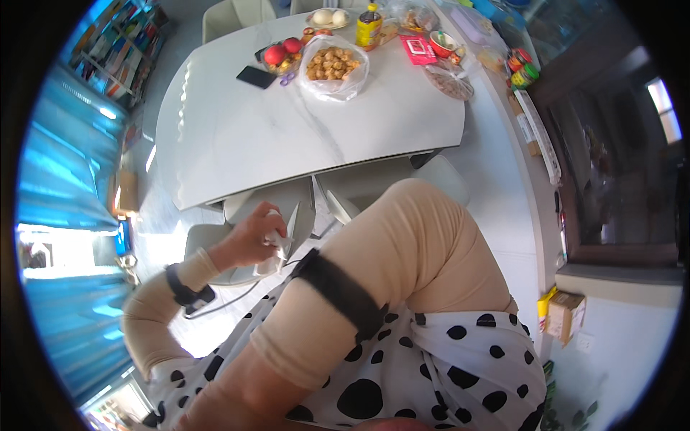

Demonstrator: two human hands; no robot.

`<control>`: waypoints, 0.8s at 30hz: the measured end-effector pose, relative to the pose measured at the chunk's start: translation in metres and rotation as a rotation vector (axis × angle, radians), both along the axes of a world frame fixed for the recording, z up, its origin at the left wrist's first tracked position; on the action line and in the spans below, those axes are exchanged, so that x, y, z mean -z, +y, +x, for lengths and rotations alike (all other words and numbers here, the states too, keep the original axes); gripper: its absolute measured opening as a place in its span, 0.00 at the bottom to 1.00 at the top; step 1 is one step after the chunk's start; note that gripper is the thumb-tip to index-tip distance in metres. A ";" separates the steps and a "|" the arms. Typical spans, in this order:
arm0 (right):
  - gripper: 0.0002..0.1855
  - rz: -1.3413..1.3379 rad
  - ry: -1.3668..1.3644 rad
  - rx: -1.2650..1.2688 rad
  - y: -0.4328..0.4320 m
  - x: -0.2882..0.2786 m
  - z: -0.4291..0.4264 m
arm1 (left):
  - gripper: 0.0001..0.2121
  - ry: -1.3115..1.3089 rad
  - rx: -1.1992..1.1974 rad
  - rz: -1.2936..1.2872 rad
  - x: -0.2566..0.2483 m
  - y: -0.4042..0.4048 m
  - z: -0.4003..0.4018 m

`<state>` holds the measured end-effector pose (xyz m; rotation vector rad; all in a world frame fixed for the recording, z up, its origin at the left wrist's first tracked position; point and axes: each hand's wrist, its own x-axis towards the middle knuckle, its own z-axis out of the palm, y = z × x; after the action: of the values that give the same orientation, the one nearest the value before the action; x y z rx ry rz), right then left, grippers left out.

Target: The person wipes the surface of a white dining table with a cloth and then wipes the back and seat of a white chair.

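My left hand point(252, 237) is out in front of my body, over the seat of a light chair point(207, 248) at the table's near edge. Its fingers are closed around a crumpled white tissue or thin cloth point(278, 242). My right arm is bent sharply and raised close to the camera. Only the back and wrist of my right hand point(232, 385) show at the bottom; its fingers lie outside the picture, so what it holds cannot be seen. Black straps point(342, 293) sit on both beige sleeves, and a dark cable point(232, 301) runs from the left wrist device.
Beyond the chairs stands a white marble-look table point(242, 134). On it are a bag of brown round food point(331, 64), a black phone point(256, 77), purple-handled scissors point(287, 79), red fruit point(275, 55) and a yellow-labelled bottle point(368, 28). A cardboard box point(565, 315) is at right.
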<state>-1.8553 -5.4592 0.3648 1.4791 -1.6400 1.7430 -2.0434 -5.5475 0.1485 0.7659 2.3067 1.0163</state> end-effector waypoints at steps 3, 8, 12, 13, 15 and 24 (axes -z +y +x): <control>0.21 -0.005 0.051 -0.034 0.011 0.010 -0.011 | 0.15 -0.059 -0.021 0.162 0.043 0.030 -0.011; 0.20 0.005 0.109 -0.244 0.026 0.027 -0.053 | 0.15 0.138 0.048 0.204 0.091 0.042 -0.013; 0.19 0.055 0.108 -0.373 0.043 0.045 -0.084 | 0.15 0.246 0.124 0.263 0.102 0.069 -0.018; 0.19 0.063 0.098 -0.410 0.047 0.048 -0.089 | 0.15 0.199 0.070 0.281 0.103 0.072 -0.014; 0.19 0.098 0.070 -0.457 0.062 0.052 -0.100 | 0.15 0.110 -0.023 0.325 0.100 0.083 -0.010; 0.20 0.190 -0.159 -0.663 0.152 0.076 -0.151 | 0.16 0.036 -0.325 0.439 0.100 0.086 0.010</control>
<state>-2.0059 -5.3076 0.2885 2.2127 -1.5215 2.1173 -2.0338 -5.4612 0.0488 0.5771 2.3131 1.7044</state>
